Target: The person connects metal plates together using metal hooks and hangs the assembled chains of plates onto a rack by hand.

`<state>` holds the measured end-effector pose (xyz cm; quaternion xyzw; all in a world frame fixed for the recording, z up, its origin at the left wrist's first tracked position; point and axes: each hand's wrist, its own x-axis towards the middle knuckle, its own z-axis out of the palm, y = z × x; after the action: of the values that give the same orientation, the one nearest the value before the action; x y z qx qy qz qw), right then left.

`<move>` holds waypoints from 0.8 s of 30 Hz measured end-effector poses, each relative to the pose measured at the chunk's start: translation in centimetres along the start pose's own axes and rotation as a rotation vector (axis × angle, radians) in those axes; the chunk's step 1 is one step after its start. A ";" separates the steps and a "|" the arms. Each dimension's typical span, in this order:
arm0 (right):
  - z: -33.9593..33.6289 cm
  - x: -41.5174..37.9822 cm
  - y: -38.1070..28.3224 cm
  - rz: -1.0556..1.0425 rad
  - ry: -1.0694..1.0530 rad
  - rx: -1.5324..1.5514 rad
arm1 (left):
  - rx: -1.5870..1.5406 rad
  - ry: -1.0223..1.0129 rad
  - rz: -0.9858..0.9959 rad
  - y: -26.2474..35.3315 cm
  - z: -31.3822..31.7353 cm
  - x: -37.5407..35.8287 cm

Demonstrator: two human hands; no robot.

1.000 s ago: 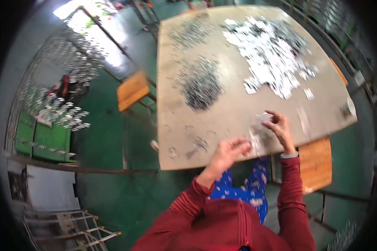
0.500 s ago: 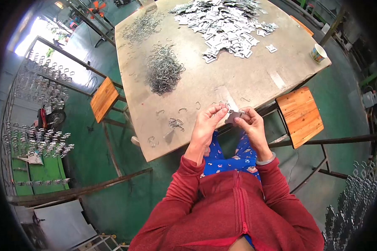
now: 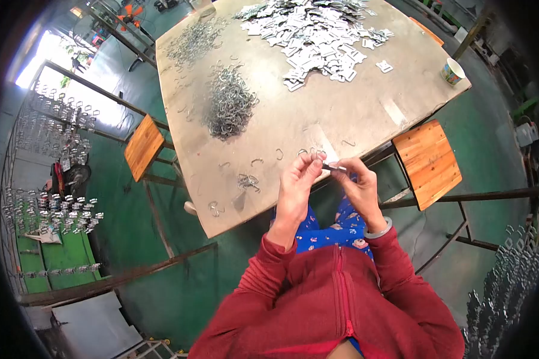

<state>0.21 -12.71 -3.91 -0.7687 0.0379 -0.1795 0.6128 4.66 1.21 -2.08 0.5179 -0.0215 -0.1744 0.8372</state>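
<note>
My right hand [image 3: 362, 188] pinches a small flat metal plate [image 3: 334, 169] between thumb and fingers, now seen nearly edge-on. Close against the plate's left end, my left hand [image 3: 299, 182] has its thumb and forefinger closed on a small wire hook [image 3: 323, 155], mostly covered by the fingertips. Both hands meet just over the near edge of the table [image 3: 269, 119]. Several loose wire hooks [image 3: 257, 161] lie on the tabletop left of my left hand, with a small cluster of hooks [image 3: 247, 182] nearer the edge.
A dense pile of wire hooks [image 3: 230, 105] and a large heap of flat metal plates [image 3: 317, 42] cover parts of the table. A paper cup [image 3: 453, 72] stands at the right corner. Wooden stools [image 3: 428, 164] flank the table. Racks of hanging metal parts [image 3: 54, 206] stand at left.
The plate has turned from showing its flat face to nearly edge-on between my hands. My right fingers have shifted along it. The view has shifted slightly.
</note>
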 end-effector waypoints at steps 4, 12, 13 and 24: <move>-2.1 1.5 0.3 0.041 -0.167 0.239 | 0.172 -0.036 0.133 0.6 0.5 -0.4; -7.2 17.0 9.5 0.156 0.115 -0.180 | 0.369 -0.021 0.238 0.3 0.9 -0.9; -7.1 19.6 11.9 0.122 0.165 -0.301 | 0.376 -0.024 0.258 0.2 1.0 -0.9; -3.2 23.5 14.2 0.110 0.241 -0.136 | 0.508 -0.104 0.379 -0.1 0.8 -0.9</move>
<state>23.39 -25.67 -11.56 -0.7779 0.1654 -0.2334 0.5594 3.61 0.76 -1.65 0.6875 -0.2031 -0.0304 0.6965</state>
